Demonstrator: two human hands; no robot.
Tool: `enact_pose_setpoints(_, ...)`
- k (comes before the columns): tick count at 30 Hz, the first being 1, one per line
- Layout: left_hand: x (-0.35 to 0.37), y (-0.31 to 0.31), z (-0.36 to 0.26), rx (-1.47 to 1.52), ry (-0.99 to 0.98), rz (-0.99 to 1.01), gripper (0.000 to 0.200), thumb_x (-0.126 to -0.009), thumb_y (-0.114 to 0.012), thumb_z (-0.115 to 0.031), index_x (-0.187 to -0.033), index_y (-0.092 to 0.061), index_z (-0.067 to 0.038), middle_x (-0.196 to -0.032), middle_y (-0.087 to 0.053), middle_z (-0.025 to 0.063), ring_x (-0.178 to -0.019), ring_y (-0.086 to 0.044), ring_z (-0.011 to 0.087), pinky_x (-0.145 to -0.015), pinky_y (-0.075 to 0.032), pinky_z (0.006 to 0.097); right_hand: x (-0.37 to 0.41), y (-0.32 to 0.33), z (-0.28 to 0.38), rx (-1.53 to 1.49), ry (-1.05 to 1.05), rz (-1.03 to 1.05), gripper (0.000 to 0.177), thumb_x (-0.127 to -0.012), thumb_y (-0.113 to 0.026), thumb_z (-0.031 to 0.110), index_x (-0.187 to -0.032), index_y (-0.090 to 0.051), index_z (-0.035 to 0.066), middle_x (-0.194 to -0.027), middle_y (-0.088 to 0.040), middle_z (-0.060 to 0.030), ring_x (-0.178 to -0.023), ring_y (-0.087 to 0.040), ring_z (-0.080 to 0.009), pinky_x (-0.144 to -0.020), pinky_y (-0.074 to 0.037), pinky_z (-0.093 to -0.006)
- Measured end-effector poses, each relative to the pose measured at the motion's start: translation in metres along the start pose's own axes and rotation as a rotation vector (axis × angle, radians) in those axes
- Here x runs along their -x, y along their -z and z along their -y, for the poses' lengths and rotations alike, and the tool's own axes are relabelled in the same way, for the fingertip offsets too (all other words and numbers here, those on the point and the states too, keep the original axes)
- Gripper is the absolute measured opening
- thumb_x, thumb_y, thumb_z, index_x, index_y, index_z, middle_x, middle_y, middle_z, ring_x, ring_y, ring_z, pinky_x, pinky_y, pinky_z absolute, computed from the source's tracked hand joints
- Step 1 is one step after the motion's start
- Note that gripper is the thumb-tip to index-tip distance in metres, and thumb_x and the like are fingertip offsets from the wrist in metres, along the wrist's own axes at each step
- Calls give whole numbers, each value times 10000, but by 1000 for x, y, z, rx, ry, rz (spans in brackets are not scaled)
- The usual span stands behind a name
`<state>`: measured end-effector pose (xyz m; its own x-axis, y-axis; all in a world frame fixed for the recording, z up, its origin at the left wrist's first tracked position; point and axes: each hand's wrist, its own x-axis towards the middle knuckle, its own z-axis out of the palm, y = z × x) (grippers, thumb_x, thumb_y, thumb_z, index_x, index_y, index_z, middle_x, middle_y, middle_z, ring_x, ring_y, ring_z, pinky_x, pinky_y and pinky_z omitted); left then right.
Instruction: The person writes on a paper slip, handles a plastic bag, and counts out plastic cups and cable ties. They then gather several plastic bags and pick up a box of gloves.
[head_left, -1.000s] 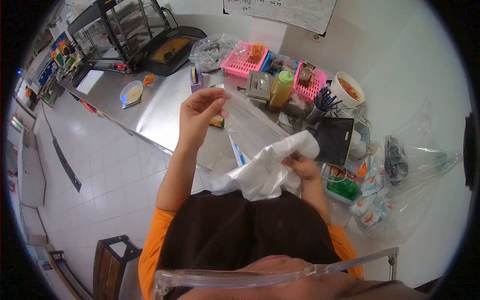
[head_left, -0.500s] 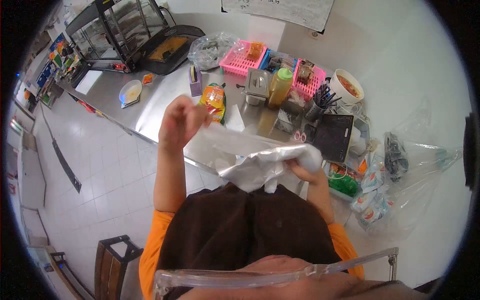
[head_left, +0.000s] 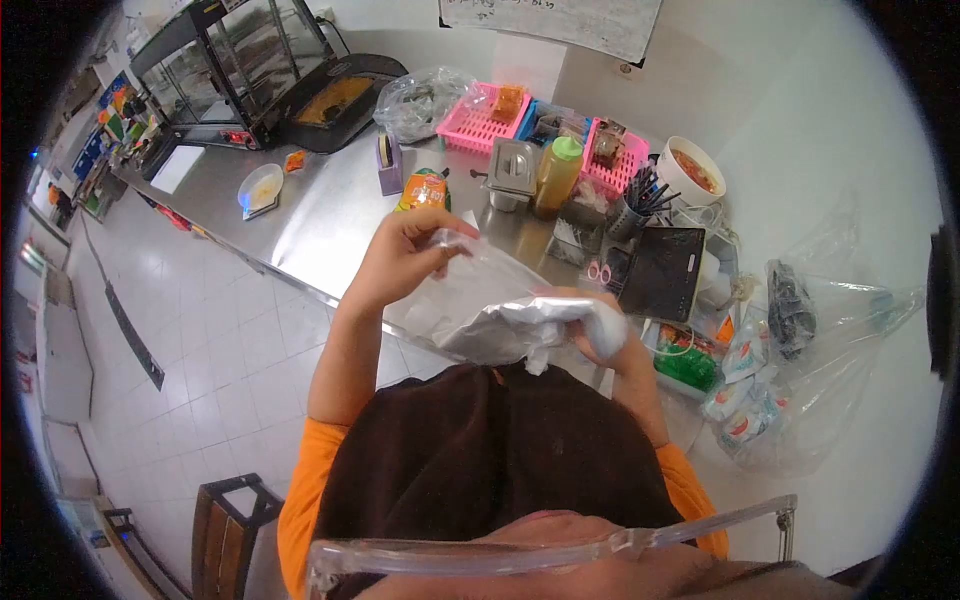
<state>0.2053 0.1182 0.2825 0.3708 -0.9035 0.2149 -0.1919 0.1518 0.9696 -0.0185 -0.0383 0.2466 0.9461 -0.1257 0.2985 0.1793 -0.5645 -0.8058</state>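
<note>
A crumpled silvery-white bag (head_left: 495, 330) spans the space between my hands, above the counter's front edge. My left hand (head_left: 410, 258) pinches its thin, translucent upper left part. The bag's bunched right end is gripped in my right hand (head_left: 607, 335), with the fingers partly hidden by the material. Just beyond my left hand lies an orange and yellow packet (head_left: 424, 190), partly covered by the hand. Behind the bag stand a lidded steel container (head_left: 512, 172) and a bottle with a green cap (head_left: 556, 180).
The steel counter (head_left: 320, 215) also holds a purple tape dispenser (head_left: 389, 165), pink baskets (head_left: 470, 125), a black tablet (head_left: 660, 275) and a white bucket (head_left: 692, 170). A glass display case (head_left: 230, 75) stands back left. A wooden chair (head_left: 225, 535) is at lower left.
My left hand has moved right and down, toward the bag, and now pinches its upper left part. The bag's right end and my right hand have shifted slightly left.
</note>
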Motion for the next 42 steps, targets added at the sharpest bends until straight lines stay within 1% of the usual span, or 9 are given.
enact_pose_setpoints(7,-4,3,8,126,-193,-363,118,-786,-608,-3,-898,-598,33,-814,-625,49,-710,-567,70,-583,-435,186,0,-3,-4,-94,-88,-43,453,-677,-487,-103,-1102,-557,39,-1105,-588,-112,-994,-574,-202,-871,-429,-286)
enact_pose_setpoints(11,-1,3,9,171,-111,-432,80,-809,-599,-54,-825,-613,23,-680,-599,23,-639,-552,87,-604,-439,203,1,-3,0,-160,-133,-66,440,-678,-487,-97,-1092,-563,27,-1107,-587,-114,-1000,-570,-204,-880,-423,-287)
enact_pose_setpoints(15,6,12,27,326,-58,-255,416,-766,-672,-269,-1045,-526,3,-913,-571,66,-845,-565,152,-749,-447,274,2,-4,-6,-157,-100,-51,418,-700,-494,-83,-1097,-561,31,-1103,-587,-108,-995,-563,-191,-890,-416,-287)
enact_pose_setpoints(17,6,-1,29,636,-291,-119,597,-729,-704,-310,-1175,-437,-15,-1085,-513,95,-961,-548,192,-837,-433,333,8,-5,-11,-177,-143,-78,396,-718,-496,-76,-1093,-563,31,-1102,-585,-102,-1003,-553,-186,-901,-407,-285)
enact_pose_setpoints(18,13,9,53,497,-97,39,870,-638,-749,-411,-1280,-297,-36,-1261,-380,97,-1091,-473,229,-897,-386,405,10,-4,-11,-143,-200,-66,388,-727,-493,-75,-1095,-559,29,-1099,-584,-102,-1007,-548,-185,-906,-404,-285)
enact_pose_setpoints(21,30,-2,72,288,96,261,447,-730,-699,-145,-1094,-505,25,-1069,-562,107,-956,-551,165,-782,-449,295,15,-4,-10,-101,-289,-50,366,-751,-488,-67,-1101,-546,21,-1093,-579,-104,-1015,-536,-181,-915,-395,-283)
enact_pose_setpoints(27,38,-17,109,209,319,45,112,-757,-661,-74,-796,-635,28,-694,-624,54,-600,-556,92,-585,-452,226,40,-17,-42,-295,-197,-134,338,-771,-516,-20,-1108,-513,8,-1066,-577,-114,-994,-533,-169,-891,-397,-275)
enact_pose_setpoints(37,-42,-49,140,265,237,85,107,-827,-554,-29,-890,-579,55,-829,-609,87,-751,-598,141,-721,-491,268,103,-9,-50,-230,-454,-460,270,-820,-544,78,-1084,-529,21,-1009,-591,-74,-938,-554,-156,-831,-425,-268)
enact_pose_setpoints(42,-140,-115,169,-426,-83,242,230,-755,-505,26,-977,-565,15,-956,-590,146,-909,-579,255,-830,-456,313,156,-22,-43,-179,-548,-715,264,-825,-549,79,-1079,-533,11,-1000,-591,-79,-941,-547,-165,-826,-421,-266)
